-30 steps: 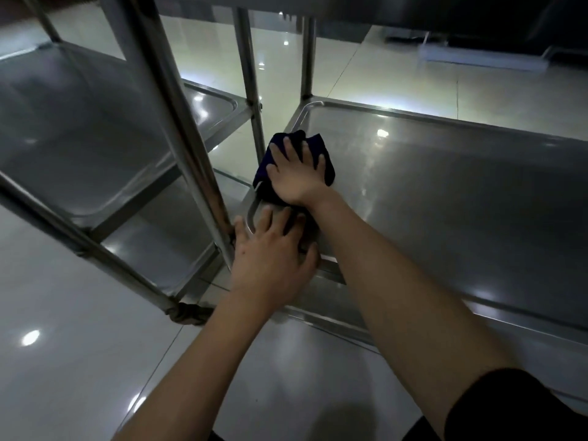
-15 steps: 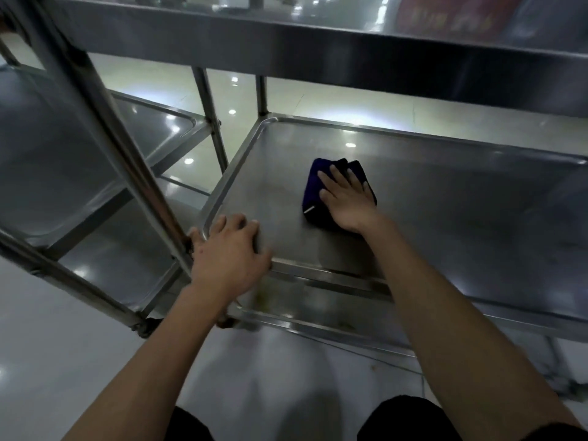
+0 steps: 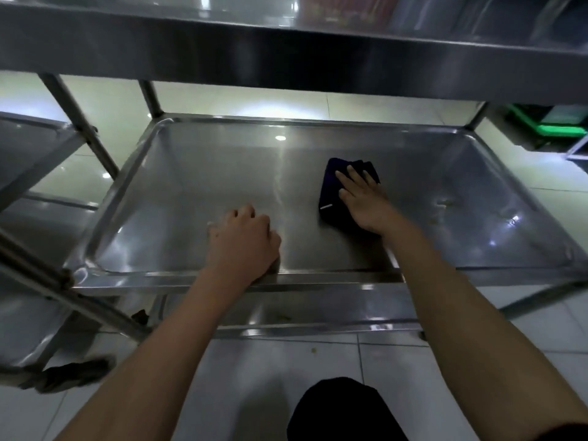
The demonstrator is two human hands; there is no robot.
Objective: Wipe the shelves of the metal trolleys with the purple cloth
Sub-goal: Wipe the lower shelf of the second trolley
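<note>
Head view showed the person crouched before a metal trolley (image 3: pixel 318 278), working on its middle shelf (image 3: pixel 222 186). The right hand (image 3: pixel 366 198) lay flat on the folded purple cloth (image 3: pixel 331 198), fingers (image 3: pixel 356 175) straight and spread a little, pressing it onto the shelf surface right of centre, well clear of the far rim. The left hand (image 3: pixel 245 240) rested near the front rim with its fingers curled under, knuckles up, holding nothing that could be seen (bracing, by the look of it).

As for progress, I judged the wipe of this shelf to be under way and not finished. A few pale specks (image 3: pixel 442 203) lay on the shelf to the right of the cloth, so that side at least seemed to be left to do; whether the left half was clean could not be told from the glare. The lower shelf (image 3: pixel 286 310) below showed some marks and looked untouched, and a second trolley (image 3: pixel 35 144) stood just beside on the left, its shelves too blurred to judge. The top shelf (image 3: pixel 286 52) showed only its underside edge.
</note>
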